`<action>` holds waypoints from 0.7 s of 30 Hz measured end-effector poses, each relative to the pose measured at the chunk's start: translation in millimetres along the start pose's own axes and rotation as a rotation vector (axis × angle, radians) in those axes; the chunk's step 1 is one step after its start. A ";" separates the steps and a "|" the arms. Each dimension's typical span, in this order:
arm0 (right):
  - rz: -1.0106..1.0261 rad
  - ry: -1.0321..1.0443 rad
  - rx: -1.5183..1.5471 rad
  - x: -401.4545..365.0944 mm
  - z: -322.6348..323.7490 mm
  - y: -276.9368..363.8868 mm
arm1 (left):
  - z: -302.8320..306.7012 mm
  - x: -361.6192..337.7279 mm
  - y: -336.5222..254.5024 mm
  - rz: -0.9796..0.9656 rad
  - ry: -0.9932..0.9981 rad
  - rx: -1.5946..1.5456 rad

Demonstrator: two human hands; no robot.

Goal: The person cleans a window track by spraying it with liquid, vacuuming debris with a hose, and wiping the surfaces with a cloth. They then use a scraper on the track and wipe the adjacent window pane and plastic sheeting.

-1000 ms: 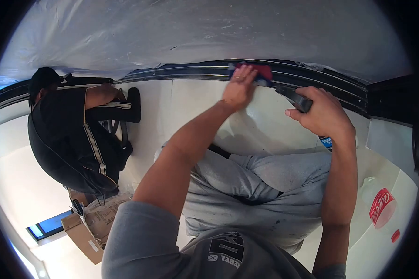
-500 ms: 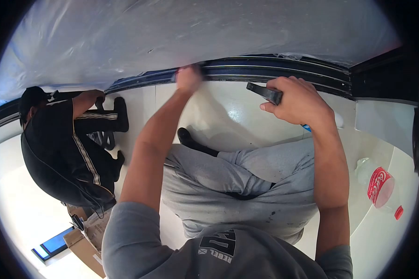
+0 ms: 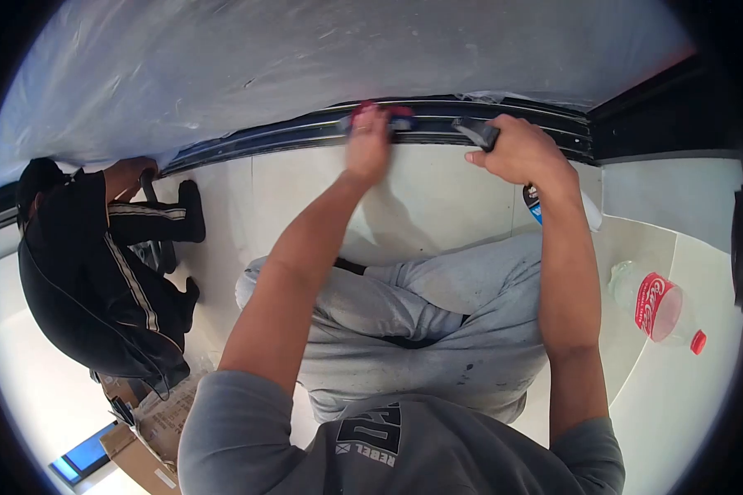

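My left hand (image 3: 370, 148) is closed over a red and dark hand-sized block (image 3: 398, 113), blurred by motion, its kind not clear. It presses along the black sliding-door track (image 3: 289, 136), whose grooves run across the floor. My right hand (image 3: 524, 153) grips a black tool with a flat angled end (image 3: 474, 130); its tip overlaps the track. The rest of this tool is hidden in the fist. Below my right wrist lies a white bottle with a blue and black label (image 3: 533, 205), partly covered by my forearm.
Cloudy plastic sheeting (image 3: 371, 49) hangs beyond the track. A co-worker in black (image 3: 99, 272) crouches at left, a hand by the track. Cardboard boxes (image 3: 153, 441) stand behind that person. A Coca-Cola bottle (image 3: 659, 307) lies on the right by a pale ledge (image 3: 664, 198).
My left hand has slid to the right along the track with the red block, nearer the right hand. The view has shifted slightly, and the right hand still holds the black tool.
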State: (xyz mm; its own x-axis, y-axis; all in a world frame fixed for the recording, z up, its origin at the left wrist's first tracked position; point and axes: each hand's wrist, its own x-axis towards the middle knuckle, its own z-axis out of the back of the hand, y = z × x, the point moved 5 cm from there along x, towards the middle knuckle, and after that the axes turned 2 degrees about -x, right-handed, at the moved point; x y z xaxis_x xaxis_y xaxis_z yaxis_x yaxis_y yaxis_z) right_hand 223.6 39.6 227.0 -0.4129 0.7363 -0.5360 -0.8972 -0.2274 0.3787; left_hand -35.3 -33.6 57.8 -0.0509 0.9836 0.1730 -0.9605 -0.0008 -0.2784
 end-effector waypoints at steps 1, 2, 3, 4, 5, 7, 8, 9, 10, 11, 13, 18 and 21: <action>-0.013 0.008 0.043 6.3 0.3 -6.2 | 1.4 -7.6 28.5 0.100 -0.018 0.056; -0.019 0.021 0.029 10.6 3.3 -9.8 | 13.5 -11.8 41.2 0.256 -0.076 0.021; -0.027 0.040 0.015 13.9 5.3 -12.1 | 31.1 -11.3 49.9 0.443 -0.109 -0.118; -0.031 0.057 -0.001 16.1 6.0 -13.3 | 36.4 -9.3 61.9 0.531 -0.243 -0.107; -0.029 0.037 -0.001 17.3 6.6 -13.4 | 29.1 -5.6 77.7 0.752 -0.268 -0.272; -0.019 -0.002 -0.004 19.9 5.6 -10.7 | 41.2 12.4 64.6 0.932 -0.283 -0.412; 0.000 -0.023 -0.005 20.9 3.3 -8.7 | 37.8 20.4 52.2 0.892 -0.276 -0.387; 0.020 -0.045 -0.006 22.0 0.6 -6.7 | 31.1 26.2 41.1 0.852 -0.269 -0.363; 0.037 -0.072 -0.008 23.1 1.2 -6.0 | 6.4 27.2 35.5 0.651 -0.222 -0.113; 0.040 -0.059 0.008 24.4 0.8 -5.6 | -13.4 23.9 23.3 0.451 -0.299 -0.082; 0.053 -0.033 0.044 27.9 -0.4 -1.7 | -22.6 24.2 -29.3 0.220 -0.254 -0.129; 0.058 -0.066 0.097 22.6 3.4 1.8 | -54.6 46.9 -131.4 -0.054 0.070 -0.160; 0.092 -0.053 0.130 24.9 0.6 -13.8 | -68.0 51.7 -134.4 -0.292 0.050 -0.183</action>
State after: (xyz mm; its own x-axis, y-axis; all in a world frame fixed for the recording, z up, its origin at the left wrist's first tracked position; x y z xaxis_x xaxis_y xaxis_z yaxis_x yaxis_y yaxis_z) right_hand 225.8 61.5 208.8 -0.4801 0.7498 -0.4553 -0.8267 -0.2133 0.5206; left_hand 109.8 29.5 39.9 0.2368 0.9451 0.2251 -0.8674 0.3101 -0.3892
